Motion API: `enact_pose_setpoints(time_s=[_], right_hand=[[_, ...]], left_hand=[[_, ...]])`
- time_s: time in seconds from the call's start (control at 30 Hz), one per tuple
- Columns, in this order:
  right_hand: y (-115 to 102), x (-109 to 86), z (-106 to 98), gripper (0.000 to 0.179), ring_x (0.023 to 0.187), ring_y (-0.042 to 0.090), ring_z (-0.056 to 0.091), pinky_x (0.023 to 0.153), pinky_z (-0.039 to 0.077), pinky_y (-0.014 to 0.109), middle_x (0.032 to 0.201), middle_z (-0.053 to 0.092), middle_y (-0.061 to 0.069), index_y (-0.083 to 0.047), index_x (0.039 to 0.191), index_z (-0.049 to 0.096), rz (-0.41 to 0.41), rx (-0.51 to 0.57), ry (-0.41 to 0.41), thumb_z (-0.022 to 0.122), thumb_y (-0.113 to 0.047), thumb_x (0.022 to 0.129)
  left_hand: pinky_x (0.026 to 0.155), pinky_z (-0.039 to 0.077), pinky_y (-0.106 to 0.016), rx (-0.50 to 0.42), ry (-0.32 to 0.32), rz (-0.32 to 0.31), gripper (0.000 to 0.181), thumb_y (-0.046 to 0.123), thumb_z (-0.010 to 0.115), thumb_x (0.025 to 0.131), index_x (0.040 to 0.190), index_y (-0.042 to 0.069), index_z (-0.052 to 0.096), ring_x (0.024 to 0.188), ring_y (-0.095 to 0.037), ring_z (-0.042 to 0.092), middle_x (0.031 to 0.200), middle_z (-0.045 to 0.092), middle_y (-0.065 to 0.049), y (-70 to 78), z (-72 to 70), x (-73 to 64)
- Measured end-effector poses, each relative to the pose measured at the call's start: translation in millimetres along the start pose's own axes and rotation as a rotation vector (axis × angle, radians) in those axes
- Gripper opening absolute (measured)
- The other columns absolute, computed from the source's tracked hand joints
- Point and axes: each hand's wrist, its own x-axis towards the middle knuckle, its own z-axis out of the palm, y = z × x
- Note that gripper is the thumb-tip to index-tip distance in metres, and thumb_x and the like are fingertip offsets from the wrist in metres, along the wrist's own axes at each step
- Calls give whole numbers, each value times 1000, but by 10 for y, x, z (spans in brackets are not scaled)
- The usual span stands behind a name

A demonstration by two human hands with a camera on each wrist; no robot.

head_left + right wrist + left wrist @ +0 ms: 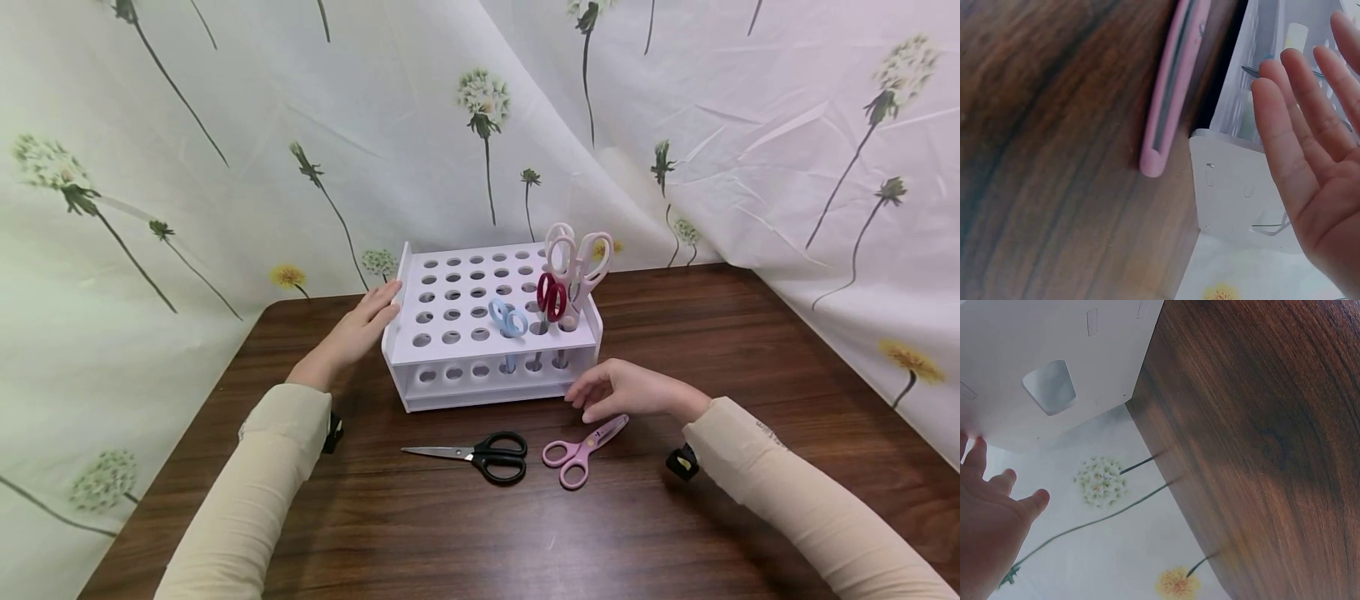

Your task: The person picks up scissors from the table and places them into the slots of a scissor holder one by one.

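Note:
My left hand (pixel 352 333) rests its fingers on the left side panel of a white rack (pixel 480 353) with rows of round holes; the left wrist view shows that panel (pixel 1104 369) beside the fingertips. Relaxed and empty, my right hand (pixel 637 389) hovers by the rack's front right corner, just over pink scissors (pixel 592 441) lying on the table. Their pink tip (pixel 1152 164) shows below the palm side in the right wrist view. Left of them lie black-handled scissors (pixel 482 454), blades pointing left. Light blue scissors (pixel 510 321) and red-handled scissors (pixel 555 302) stand in the rack.
White-handled scissors (pixel 577 267) stand at the rack's right side, their handles rising well above it. The dark wooden table (pixel 450 542) extends in front of the rack. Behind it hangs a pale cloth (pixel 405 125) printed with dandelions.

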Motion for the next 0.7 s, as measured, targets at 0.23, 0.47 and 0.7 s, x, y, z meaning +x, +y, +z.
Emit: enact_pose_setpoints(time_s=[0.23,0.47,0.7], right_hand=[[6,-9,45,31,90,28,61,80,49,32,95,65,13,6,108,64,-1,-20,3,70,-7,81],[9,-18,91,28,89,26,61,79,49,30,96,66,10,3,106,65,22,-37,1,70,-8,80],[12,-19,112,27,89,24,60,78,48,32,95,65,6,0,105,66,43,-55,-30,71,-6,79]], left_hand=[[107,6,-50,3,23,27,57,45,32,98,148,22,19,138,-22,-1,152,13,1,-10,8,12],[107,6,-51,4,9,23,57,46,31,99,149,22,18,138,-22,-3,153,11,1,-11,5,12],[107,5,-51,3,7,23,57,45,31,99,149,22,17,138,-22,-3,153,11,1,-6,1,4]])
